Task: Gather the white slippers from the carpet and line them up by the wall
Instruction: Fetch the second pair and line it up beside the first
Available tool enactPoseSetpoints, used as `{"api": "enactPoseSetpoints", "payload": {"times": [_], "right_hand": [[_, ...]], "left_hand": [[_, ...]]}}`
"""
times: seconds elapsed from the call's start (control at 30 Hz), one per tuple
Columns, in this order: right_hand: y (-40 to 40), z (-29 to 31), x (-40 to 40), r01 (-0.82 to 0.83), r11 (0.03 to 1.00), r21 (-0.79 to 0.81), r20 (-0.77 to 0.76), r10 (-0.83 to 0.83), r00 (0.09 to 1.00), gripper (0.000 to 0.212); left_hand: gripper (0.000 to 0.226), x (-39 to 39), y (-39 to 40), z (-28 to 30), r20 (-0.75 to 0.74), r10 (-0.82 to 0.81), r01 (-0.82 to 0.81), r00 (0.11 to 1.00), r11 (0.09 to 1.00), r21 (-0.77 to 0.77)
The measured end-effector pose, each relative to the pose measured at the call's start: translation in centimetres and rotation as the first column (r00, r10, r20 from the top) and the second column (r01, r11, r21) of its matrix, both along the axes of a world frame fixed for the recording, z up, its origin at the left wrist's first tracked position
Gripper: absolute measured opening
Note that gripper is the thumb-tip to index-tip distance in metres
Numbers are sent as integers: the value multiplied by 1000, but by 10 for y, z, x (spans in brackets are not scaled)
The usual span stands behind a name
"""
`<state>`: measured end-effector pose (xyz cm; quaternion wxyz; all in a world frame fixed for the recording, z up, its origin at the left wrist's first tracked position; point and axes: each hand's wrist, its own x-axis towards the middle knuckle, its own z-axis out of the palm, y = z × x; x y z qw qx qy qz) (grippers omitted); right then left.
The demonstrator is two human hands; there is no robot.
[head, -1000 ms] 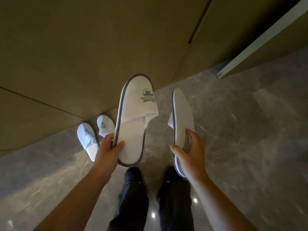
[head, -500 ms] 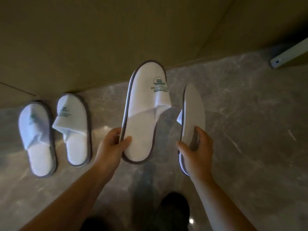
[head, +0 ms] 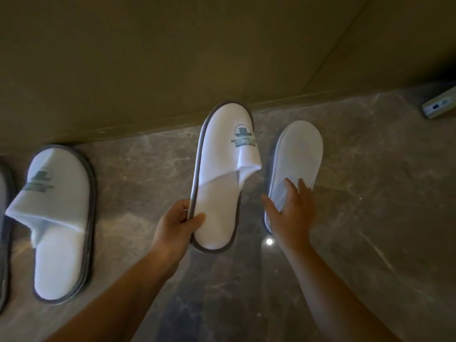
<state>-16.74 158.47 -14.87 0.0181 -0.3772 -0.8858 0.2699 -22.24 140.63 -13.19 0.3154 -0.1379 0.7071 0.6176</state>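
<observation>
My left hand grips the heel edge of a white slipper with grey trim and a green logo, held toe toward the wall, just above the floor. My right hand lies over the heel of a second white slipper, which is turned sole-up and low over the floor; the fingers spread across the ribbed sole and the thumb hooks its left edge. A third slipper lies upright by the wall on the left. A fourth slipper shows only as a sliver at the left edge.
The floor is glossy grey marble and meets the olive wall along a low skirting. A pale bar-shaped fitting sticks in at the upper right. Bare floor lies between the third slipper and the two in my hands.
The view has dropped closer to the floor. Both held slippers have come down near the wall. The right one has turned from edge-on to sole-up, with my fingers flattening over it.
</observation>
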Motion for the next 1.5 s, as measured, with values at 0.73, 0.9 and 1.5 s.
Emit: {"api": "enactPoseSetpoints", "payload": {"times": [0.73, 0.9, 1.5], "right_hand": [[-136, -22, -37, 26, 739, -673, 9, -27, 1000, 28], [-146, -33, -38, -93, 909, -407, 21, 111, 994, 40], [-215, -50, -19, -516, 852, -87, 284, 518, 807, 95]], "left_hand": [[69, -21, -150, -21, -130, -547, 380, 827, 714, -587], [76, -6, -174, -39, -78, -658, 453, 749, 594, -665], [88, -5, -218, -67, 96, -623, 435, 777, 420, -796]]}}
